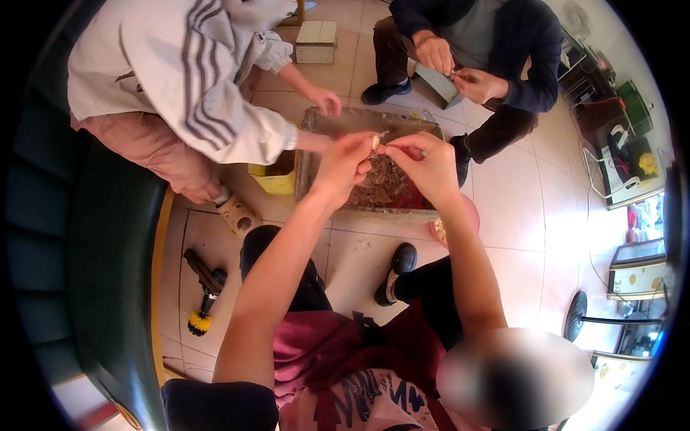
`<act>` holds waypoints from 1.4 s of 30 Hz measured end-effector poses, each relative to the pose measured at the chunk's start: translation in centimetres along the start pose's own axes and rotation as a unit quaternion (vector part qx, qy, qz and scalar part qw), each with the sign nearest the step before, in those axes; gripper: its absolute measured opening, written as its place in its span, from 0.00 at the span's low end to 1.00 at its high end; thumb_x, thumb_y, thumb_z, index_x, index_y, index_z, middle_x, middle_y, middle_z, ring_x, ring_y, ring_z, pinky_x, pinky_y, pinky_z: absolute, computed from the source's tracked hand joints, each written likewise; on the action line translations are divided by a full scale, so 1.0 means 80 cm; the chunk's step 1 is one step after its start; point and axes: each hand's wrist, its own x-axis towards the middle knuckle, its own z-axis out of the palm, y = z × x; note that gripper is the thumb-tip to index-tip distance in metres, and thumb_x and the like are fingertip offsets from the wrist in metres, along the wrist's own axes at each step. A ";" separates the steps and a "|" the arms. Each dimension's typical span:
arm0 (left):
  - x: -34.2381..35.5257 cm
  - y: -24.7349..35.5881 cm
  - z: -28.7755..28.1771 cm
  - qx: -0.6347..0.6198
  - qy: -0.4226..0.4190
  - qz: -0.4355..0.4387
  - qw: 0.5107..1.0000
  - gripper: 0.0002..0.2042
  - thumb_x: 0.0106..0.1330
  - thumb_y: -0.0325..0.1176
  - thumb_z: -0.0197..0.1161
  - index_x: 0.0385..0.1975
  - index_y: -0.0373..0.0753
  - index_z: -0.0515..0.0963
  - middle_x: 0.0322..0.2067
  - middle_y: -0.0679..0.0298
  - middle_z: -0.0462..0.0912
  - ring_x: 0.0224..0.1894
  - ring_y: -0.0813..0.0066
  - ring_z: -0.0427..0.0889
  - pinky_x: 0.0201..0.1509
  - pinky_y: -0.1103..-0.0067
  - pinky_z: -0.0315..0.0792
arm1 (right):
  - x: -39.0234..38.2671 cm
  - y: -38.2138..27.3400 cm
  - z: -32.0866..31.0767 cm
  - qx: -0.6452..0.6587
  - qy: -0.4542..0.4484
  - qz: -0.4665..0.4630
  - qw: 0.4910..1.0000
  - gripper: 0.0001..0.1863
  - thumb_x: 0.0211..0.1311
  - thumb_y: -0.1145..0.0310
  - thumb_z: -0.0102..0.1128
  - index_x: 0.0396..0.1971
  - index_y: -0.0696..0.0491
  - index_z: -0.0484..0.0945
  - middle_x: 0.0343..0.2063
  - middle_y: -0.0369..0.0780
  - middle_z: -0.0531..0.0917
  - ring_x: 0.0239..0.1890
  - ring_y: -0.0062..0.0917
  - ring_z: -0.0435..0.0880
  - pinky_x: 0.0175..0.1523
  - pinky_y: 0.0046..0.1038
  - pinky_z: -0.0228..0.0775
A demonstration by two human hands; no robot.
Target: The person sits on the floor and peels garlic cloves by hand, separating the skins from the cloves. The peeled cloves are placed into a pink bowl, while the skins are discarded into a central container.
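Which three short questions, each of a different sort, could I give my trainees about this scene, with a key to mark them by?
1. True or false: in the picture, the yellow container stands to the left of the large tub.

2. Multiple choice: what colour are the bristles of the brush?
A. Red
B. Yellow
C. Blue

3. Short answer: what is the camera wearer's left hand pinching?

Key:
1. True.
2. B.
3. A small pale piece, held at the fingertips.
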 end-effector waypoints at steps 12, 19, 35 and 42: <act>0.000 -0.004 0.011 0.051 0.053 0.018 0.997 0.09 0.67 0.33 0.58 0.41 0.36 0.74 0.27 0.67 0.78 0.19 0.86 0.68 0.18 0.89 0.56 | -0.001 -0.007 0.010 -0.053 -0.012 -0.047 0.997 0.06 0.47 0.70 0.67 0.27 0.53 0.83 0.18 0.39 0.76 0.20 0.30 0.78 0.26 0.28 0.68; 0.006 -0.009 0.003 0.042 0.019 0.013 0.999 0.09 0.67 0.32 0.58 0.42 0.36 0.76 0.31 0.66 0.80 0.20 0.88 0.65 0.18 0.91 0.54 | 0.003 -0.002 0.010 -0.038 0.013 -0.071 0.997 0.05 0.45 0.76 0.66 0.25 0.57 0.80 0.18 0.38 0.75 0.18 0.22 0.71 0.26 0.23 0.65; 0.006 -0.007 0.008 0.125 0.048 0.048 0.990 0.07 0.65 0.33 0.61 0.37 0.37 0.79 0.30 0.69 0.80 0.23 0.89 0.69 0.20 0.89 0.58 | 0.008 0.002 -0.007 -0.079 -0.022 -0.088 0.993 0.05 0.45 0.72 0.68 0.25 0.53 0.81 0.17 0.38 0.74 0.17 0.26 0.72 0.25 0.26 0.65; 0.000 -0.002 0.006 0.166 -0.010 0.062 0.984 0.08 0.65 0.32 0.60 0.40 0.36 0.79 0.28 0.68 0.80 0.23 0.89 0.68 0.20 0.89 0.59 | 0.007 0.002 -0.009 0.019 -0.027 -0.030 0.999 0.05 0.46 0.74 0.66 0.24 0.55 0.79 0.17 0.37 0.73 0.19 0.21 0.69 0.26 0.23 0.63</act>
